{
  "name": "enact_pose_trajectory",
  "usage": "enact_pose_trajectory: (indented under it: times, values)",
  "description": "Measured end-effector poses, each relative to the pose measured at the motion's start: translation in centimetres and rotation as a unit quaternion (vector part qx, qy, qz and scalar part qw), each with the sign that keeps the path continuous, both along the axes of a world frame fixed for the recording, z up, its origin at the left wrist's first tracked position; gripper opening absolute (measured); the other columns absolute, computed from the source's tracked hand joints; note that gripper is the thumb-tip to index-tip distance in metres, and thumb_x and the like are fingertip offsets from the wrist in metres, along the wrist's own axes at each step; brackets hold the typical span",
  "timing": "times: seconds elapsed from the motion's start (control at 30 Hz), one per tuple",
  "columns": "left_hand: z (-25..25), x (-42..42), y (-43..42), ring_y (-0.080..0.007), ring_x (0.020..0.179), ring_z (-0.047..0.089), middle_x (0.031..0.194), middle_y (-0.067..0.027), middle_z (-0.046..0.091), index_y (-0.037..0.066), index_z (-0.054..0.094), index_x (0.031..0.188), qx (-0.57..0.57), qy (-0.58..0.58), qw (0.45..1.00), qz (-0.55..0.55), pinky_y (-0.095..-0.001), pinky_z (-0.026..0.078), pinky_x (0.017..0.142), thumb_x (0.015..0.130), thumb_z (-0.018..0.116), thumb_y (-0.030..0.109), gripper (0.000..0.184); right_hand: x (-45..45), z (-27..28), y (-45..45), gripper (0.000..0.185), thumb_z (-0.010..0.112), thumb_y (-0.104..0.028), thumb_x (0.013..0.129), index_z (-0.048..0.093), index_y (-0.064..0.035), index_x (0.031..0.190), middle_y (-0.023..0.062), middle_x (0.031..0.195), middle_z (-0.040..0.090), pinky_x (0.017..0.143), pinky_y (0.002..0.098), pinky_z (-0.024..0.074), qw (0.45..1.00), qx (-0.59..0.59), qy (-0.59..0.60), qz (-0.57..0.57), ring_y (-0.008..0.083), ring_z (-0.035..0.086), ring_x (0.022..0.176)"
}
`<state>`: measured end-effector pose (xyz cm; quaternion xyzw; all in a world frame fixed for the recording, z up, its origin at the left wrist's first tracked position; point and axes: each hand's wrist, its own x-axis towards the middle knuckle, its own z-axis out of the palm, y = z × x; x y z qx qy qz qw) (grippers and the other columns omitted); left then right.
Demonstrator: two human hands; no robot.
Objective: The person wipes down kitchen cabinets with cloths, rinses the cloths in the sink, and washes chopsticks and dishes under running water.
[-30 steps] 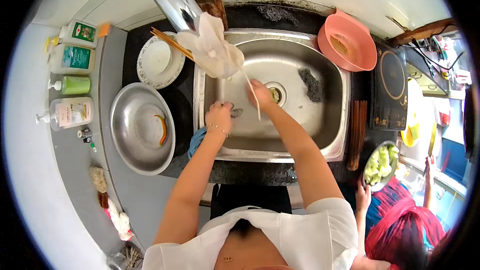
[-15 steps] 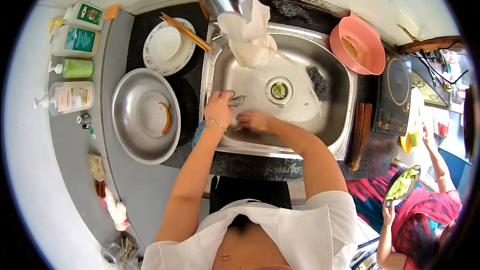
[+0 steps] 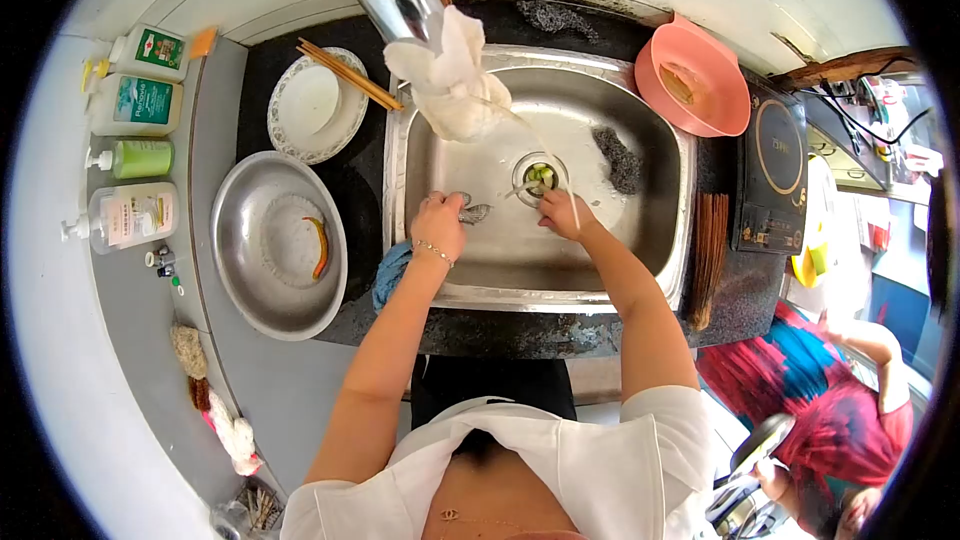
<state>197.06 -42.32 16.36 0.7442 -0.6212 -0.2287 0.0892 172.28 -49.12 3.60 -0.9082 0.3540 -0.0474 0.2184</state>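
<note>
My left hand (image 3: 438, 224) is closed over the left side of the steel sink (image 3: 480, 275). From its fingers sticks out a small grey, striped, shrimp-like piece (image 3: 476, 212). My right hand (image 3: 564, 213) is beside the drain (image 3: 538, 202), its fingers curled together; what they hold, if anything, I cannot make out. A pale thin strip (image 3: 520, 188) lies at the drain's edge near the fingertips. Green scraps (image 3: 541, 175) sit in the drain. A thin stream of water falls from the cloth-wrapped faucet (image 3: 460, 80) towards my right hand.
A steel basin (image 3: 240, 270) holding an orange-yellow chili-like piece (image 3: 318, 247) stands left of the sink. Behind it are a plate (image 3: 352, 130) and chopsticks (image 3: 350, 74). A dark scrubber (image 3: 617, 160), pink basin (image 3: 725, 100), stick brush (image 3: 708, 260) and cooktop (image 3: 775, 175) are rightward. Another person (image 3: 840, 390) is lower right.
My right hand has moved right and away from my left hand, to the drain. My left hand stays with the grey piece. The other person's dish of green pieces has tilted and moved lower.
</note>
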Motion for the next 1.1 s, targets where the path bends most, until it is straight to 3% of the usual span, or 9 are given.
enact_pose_trajectory:
  times: [0.03,0.2,0.33,0.43,0.63,0.83,0.87,0.97,1.1]
  values:
    - [0.0,-0.2,0.1,-0.0306,0.087,0.05,0.088,-0.012,0.052,0.01,0.054,0.085,0.005,0.0,1.0,-0.002,-0.0382,0.043,0.073,0.06,0.059,0.0,0.027,-0.4,-0.8,0.2,0.022,0.061,-0.024,0.067,0.054,-0.0081,0.081,0.0086,0.093,0.053,0.072,0.0371,0.0431,0.999,0.003,0.016,0.044,0.026,0.051,0.087]
    - [-0.5,-0.9,0.7,-0.028,0.085,0.051,0.087,-0.0089,0.053,0.013,0.057,0.084,0.001,0.0,1.0,-0.02,-0.0374,0.045,0.068,0.068,0.052,0.002,0.02,0.4,-1.4,-1.3,0.02,0.058,-0.027,0.074,0.054,-0.0076,0.076,0.0101,0.083,0.055,0.066,0.0372,0.0447,0.976,-0.009,0.103,-0.194,0.0261,0.054,0.079]
    - [-1.6,-1.2,0.9,-0.0273,0.087,0.051,0.089,-0.0089,0.053,0.014,0.057,0.087,0.012,-0.001,1.0,-0.017,-0.0356,0.045,0.069,0.068,0.052,0.002,0.023,1.8,-1.3,-1.1,0.014,0.057,-0.019,0.073,0.054,-0.0072,0.079,0.0108,0.083,0.054,0.068,0.0367,0.0442,0.901,0.005,-0.036,-0.433,0.0279,0.053,0.081]
    - [-4.0,-1.8,0.4,-0.0274,0.095,0.047,0.096,-0.0098,0.051,0.015,0.056,0.092,0.081,0.002,0.996,-0.037,-0.0404,0.042,0.076,0.071,0.051,0.006,0.023,3.3,-2.8,-0.8,0.015,0.058,-0.017,0.071,0.056,-0.0074,0.083,0.0119,0.087,0.052,0.071,0.0376,0.0429,0.871,-0.042,-0.02,-0.488,0.0299,0.051,0.084]
    - [-6.1,-4.4,0.9,-0.0313,0.122,0.022,0.129,-0.0169,0.026,0.019,0.037,0.123,0.187,-0.165,0.962,-0.112,-0.0511,0.023,0.095,0.071,0.059,0.02,0.056,7.6,-1.4,0.5,0.03,0.056,-0.013,0.067,0.052,-0.0031,0.095,0.0134,0.101,0.047,0.077,0.0379,0.0398,0.871,-0.029,0.058,-0.486,0.0288,0.046,0.095]
    - [-6.4,-4.6,0.4,-0.031,0.125,0.018,0.134,-0.0184,0.02,0.017,0.03,0.128,0.256,-0.129,0.948,-0.137,-0.0499,0.019,0.098,0.074,0.057,0.027,0.061,9.2,-1.1,0.7,0.042,0.055,-0.012,0.067,0.048,-0.0038,0.108,0.0124,0.114,0.043,0.086,0.0393,0.032,0.878,0.035,-0.011,-0.478,0.0271,0.042,0.105]
    - [-6.5,-4.5,0.6,-0.0311,0.124,0.019,0.133,-0.0186,0.021,0.016,0.033,0.126,0.236,-0.109,0.958,-0.125,-0.0505,0.017,0.098,0.074,0.057,0.026,0.058,9.2,-0.8,0.9,0.038,0.055,-0.012,0.066,0.051,-0.0037,0.103,0.0118,0.111,0.046,0.086,0.0383,0.032,0.886,-0.045,-0.01,-0.461,0.0259,0.045,0.101]
    - [-6.7,-3.8,1.6,-0.0312,0.122,0.021,0.13,-0.019,0.025,0.013,0.039,0.121,0.187,-0.064,0.975,-0.097,-0.0521,0.013,0.097,0.073,0.056,0.024,0.052,7.7,2.5,0.8,0.027,0.052,-0.011,0.068,0.055,-0.0054,0.094,0.0092,0.102,0.052,0.085,0.0362,0.0329,0.923,0.036,0.05,-0.379,0.0239,0.048,0.095]
    - [-6.0,-3.5,2.2,-0.0316,0.121,0.022,0.129,-0.0191,0.027,0.012,0.04,0.12,0.155,-0.051,0.982,-0.091,-0.0529,0.015,0.097,0.072,0.057,0.025,0.052,5.2,-1.3,1.8,0.015,0.049,-0.016,0.071,0.058,-0.009,0.081,0.0081,0.084,0.057,0.078,0.0347,0.0354,0.965,-0.035,0.165,-0.199,0.0217,0.052,0.086]
